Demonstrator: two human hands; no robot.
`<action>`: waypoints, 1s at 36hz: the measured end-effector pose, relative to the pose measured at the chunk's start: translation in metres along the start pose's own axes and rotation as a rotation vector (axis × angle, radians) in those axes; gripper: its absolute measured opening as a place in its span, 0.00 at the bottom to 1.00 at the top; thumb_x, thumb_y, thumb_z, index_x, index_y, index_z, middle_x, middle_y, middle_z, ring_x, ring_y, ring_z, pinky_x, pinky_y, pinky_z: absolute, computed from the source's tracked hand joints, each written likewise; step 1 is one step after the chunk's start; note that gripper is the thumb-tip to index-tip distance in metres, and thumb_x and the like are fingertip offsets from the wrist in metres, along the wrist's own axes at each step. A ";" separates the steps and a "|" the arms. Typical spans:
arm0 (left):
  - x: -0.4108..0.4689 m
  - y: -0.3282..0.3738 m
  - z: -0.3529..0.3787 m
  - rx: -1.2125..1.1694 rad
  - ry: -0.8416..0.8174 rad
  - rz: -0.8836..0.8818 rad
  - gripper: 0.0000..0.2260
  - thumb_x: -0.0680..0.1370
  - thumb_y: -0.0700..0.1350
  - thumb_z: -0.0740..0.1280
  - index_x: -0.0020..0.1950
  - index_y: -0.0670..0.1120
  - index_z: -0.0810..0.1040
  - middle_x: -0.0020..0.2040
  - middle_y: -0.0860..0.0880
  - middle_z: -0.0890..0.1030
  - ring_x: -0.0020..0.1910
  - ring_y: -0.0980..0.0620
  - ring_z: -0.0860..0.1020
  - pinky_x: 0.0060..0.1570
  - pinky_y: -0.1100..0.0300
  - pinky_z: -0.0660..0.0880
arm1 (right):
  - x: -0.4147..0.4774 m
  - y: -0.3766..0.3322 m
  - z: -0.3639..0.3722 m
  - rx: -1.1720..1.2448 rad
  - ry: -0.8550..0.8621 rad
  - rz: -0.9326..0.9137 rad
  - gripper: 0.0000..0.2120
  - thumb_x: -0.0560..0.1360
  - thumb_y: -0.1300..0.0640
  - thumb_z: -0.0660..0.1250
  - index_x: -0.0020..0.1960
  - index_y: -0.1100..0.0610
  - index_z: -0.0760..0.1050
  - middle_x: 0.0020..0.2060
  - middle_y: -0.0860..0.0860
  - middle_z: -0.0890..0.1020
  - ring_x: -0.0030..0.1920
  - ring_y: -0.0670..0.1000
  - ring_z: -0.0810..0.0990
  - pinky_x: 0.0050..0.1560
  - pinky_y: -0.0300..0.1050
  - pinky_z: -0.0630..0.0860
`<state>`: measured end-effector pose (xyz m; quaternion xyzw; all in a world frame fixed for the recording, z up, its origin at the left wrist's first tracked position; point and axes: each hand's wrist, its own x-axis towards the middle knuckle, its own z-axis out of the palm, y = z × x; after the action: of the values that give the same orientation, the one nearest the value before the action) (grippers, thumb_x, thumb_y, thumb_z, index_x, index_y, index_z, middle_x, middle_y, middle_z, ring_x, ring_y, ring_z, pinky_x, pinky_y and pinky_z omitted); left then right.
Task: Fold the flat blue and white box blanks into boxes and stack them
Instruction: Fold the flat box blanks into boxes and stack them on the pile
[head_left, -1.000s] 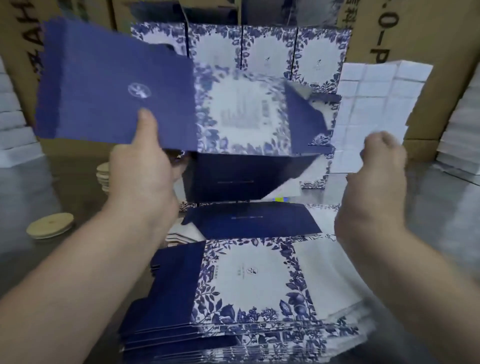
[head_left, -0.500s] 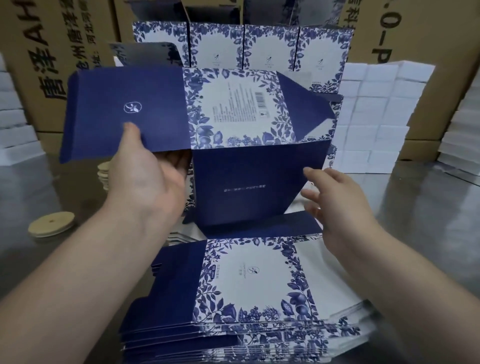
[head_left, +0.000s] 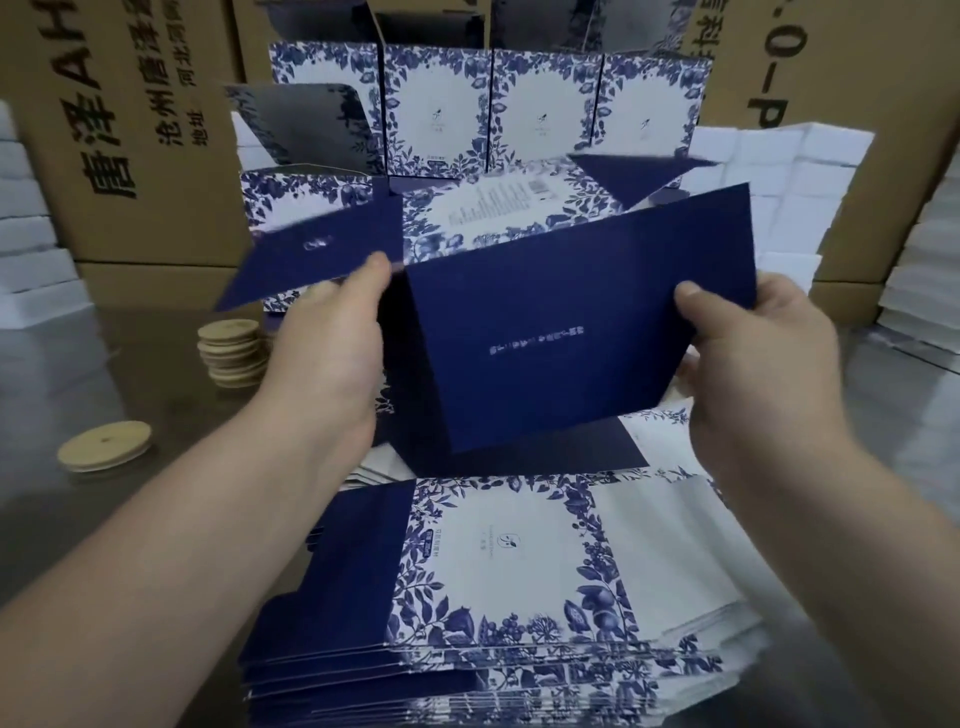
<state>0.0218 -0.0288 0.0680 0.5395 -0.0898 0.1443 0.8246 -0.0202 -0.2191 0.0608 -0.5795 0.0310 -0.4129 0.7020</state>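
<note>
I hold one blue and white box blank (head_left: 545, 332) in the air above the table, half folded, its dark blue panel facing me. My left hand (head_left: 327, 353) grips it at the left fold, thumb on top beside a loose blue flap. My right hand (head_left: 753, 358) grips the right edge of the blue panel, thumb in front. Below lies a thick stack of flat blanks (head_left: 498, 582). Several folded boxes (head_left: 488, 109) stand in a row at the back, partly hidden by the held blank.
Round wooden lids sit at the left: a stack (head_left: 231, 353) and a single one (head_left: 104, 447). Brown cartons (head_left: 130, 130) line the back. White foam blocks (head_left: 779, 171) are piled at the right and left edges of the grey table (head_left: 78, 519).
The blank has dropped lower and tipped flatter, its floral panel leaning away. My right hand came up and took hold of the blue panel's right edge; the left flap swung down.
</note>
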 end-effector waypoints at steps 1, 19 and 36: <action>0.000 -0.002 0.000 0.054 -0.017 0.009 0.09 0.79 0.44 0.62 0.39 0.48 0.74 0.30 0.58 0.80 0.26 0.66 0.77 0.19 0.74 0.66 | 0.001 -0.002 -0.001 -0.007 0.005 0.002 0.06 0.74 0.64 0.66 0.45 0.53 0.74 0.40 0.46 0.83 0.40 0.46 0.82 0.44 0.48 0.80; -0.018 0.007 -0.003 1.225 -0.286 0.201 0.37 0.67 0.66 0.54 0.75 0.58 0.56 0.76 0.52 0.59 0.72 0.49 0.63 0.68 0.53 0.62 | -0.018 -0.049 -0.005 -0.722 -0.617 -0.137 0.06 0.71 0.57 0.62 0.41 0.54 0.78 0.27 0.48 0.82 0.27 0.46 0.80 0.37 0.50 0.76; -0.064 0.026 0.011 1.155 -0.628 0.477 0.26 0.64 0.67 0.57 0.61 0.70 0.57 0.62 0.70 0.64 0.58 0.70 0.66 0.55 0.75 0.63 | -0.043 -0.062 0.001 -0.806 -0.479 -0.454 0.13 0.64 0.49 0.57 0.44 0.34 0.72 0.31 0.35 0.78 0.32 0.41 0.76 0.27 0.37 0.68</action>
<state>-0.0472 -0.0377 0.0754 0.8732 -0.3488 0.1834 0.2868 -0.0816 -0.1916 0.0945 -0.8741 -0.1004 -0.3660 0.3031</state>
